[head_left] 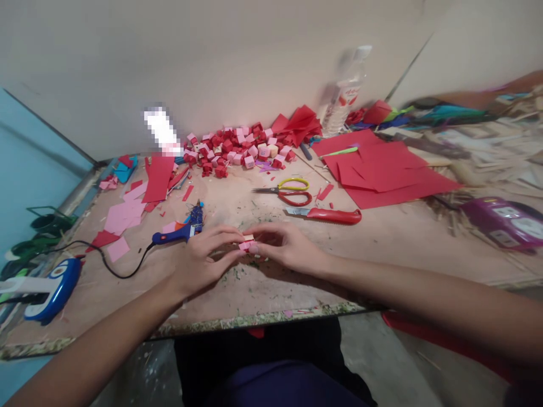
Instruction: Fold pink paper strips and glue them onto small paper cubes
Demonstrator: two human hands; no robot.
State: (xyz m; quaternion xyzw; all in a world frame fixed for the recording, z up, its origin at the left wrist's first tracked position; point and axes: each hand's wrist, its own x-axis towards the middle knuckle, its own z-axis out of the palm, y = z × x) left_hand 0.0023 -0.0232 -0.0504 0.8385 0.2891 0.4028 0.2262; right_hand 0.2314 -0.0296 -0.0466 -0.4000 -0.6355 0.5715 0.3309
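My left hand (206, 257) and my right hand (285, 246) meet low over the table near its front edge. Between their fingertips they pinch a small pink paper piece (246, 243). Both hands have their fingers closed on it. A blue glue gun (182, 229) lies just left of my left hand, its black cord trailing off to the left. A red-handled utility knife (328, 214) lies just beyond my right hand, with yellow and red scissors (288, 191) behind it.
A heap of small red and pink paper cubes (237, 148) sits at the back by the wall. Red paper sheets (377, 169) spread at the right, pink sheets (123, 217) at the left. A plastic bottle (344, 93), a purple box (504, 221) and wooden sticks stand right.
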